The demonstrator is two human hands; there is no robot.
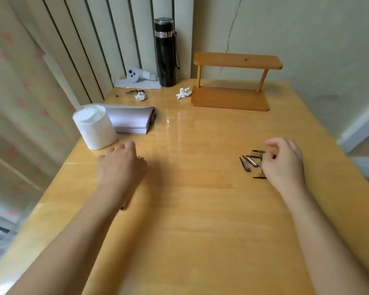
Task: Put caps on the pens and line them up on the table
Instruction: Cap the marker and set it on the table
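Pens [250,161]: a small loose cluster of thin dark pieces on the right side of the table [190,220], lying at odd angles, some touching or crossing. One has a silvery barrel. Too small to tell pens from caps, or which are already capped. One more dark sliver lies just nearer the person, partly under the right hand.

Right hand [283,165]: over the right edge of the cluster, fingers curled inward, thumb and forefinger close together. It may be pinching one piece; cannot tell for certain.

Left hand [120,165]: palm down, fingers loosely curled, on or just above the table, well apart from the pens. Seems to hold nothing, but the underside is hidden. Something dark shows at the forearm's edge; unclear.

Judgement: step in hand is picking one pen out of the pile. To do it well, take a piece lying free at the edge rather than one crossed by another, lift it clear, then bring the left hand over to steady it while the cap goes on straight along its axis.

Further out: white cylindrical container [94,128] near the left hand, black flask [165,52] and wooden shelf [232,81] at the far edge. The middle of the table offers room for the row.
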